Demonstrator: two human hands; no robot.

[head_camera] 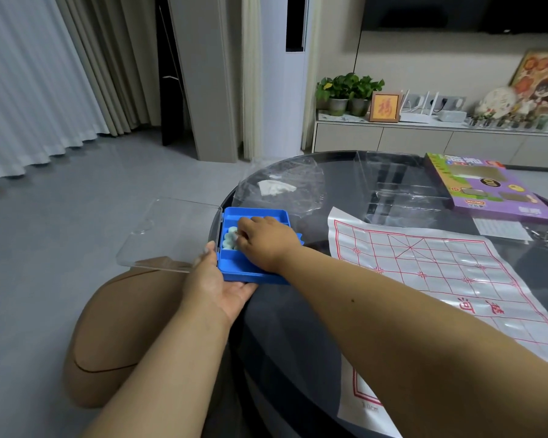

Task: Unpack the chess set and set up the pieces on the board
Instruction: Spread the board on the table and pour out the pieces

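Lying flat just to the right of the right hand (264,240) is the chess sheet (440,279), white with a red grid, its near corner hanging over the table's edge. Beyond it, well past both hands, sits a purple game box (494,191), with a clear plastic tray (399,181) beside it and crumpled plastic wrap (285,184) straight ahead of the right hand. The blue case (253,245) rests on the rim of the round dark table (298,327), partly overhanging it, and its clear lid (168,235) swings out flat to the left, over the floor. The left hand (217,284) cups the case from below at its near left corner, palm up, the thumb laid against the hinge side. The right arm crosses over the table, and the right hand reaches down into the case, its fingers curled around pale blue pieces (231,238) stacked in the left compartment; the knuckles hide how many it holds. A tan cushion (108,327) sits on the floor below the left forearm. The floor (60,232) is grey tile; grey-white curtains (45,74) hang far to the left, and a low cabinet (424,137) past the table carries potted plants (348,90), a framed picture (385,107) and a white router (419,109).
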